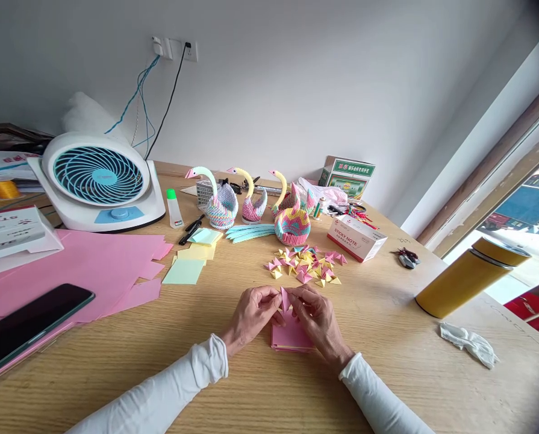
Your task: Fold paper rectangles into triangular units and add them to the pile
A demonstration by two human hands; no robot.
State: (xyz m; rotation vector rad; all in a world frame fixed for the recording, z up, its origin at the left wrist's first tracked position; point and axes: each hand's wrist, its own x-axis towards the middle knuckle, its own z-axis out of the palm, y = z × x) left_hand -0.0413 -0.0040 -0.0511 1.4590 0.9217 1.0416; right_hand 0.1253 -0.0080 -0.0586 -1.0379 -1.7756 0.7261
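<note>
Between both hands is a small folded piece of pink paper [285,299], pinched at its two sides. My left hand [255,313] closes its thumb and fingertips on the left edge. My right hand [317,316] grips the right edge the same way. Just below the fingers lies a stack of pink sticky notes [291,337], partly covered by my right hand. Beyond the hands spreads a loose pile of pink and yellow folded paper triangles [303,265]. Behind that pile stands a round, multicoloured body of interlocked paper pieces [292,227].
Several paper swans [223,205] stand toward the wall. A sticky note box [357,237] and a yellow flask [470,278] are on the right. To the left are a fan [100,181], pink sheets [111,259], a phone [34,322] and a glue bottle [174,209].
</note>
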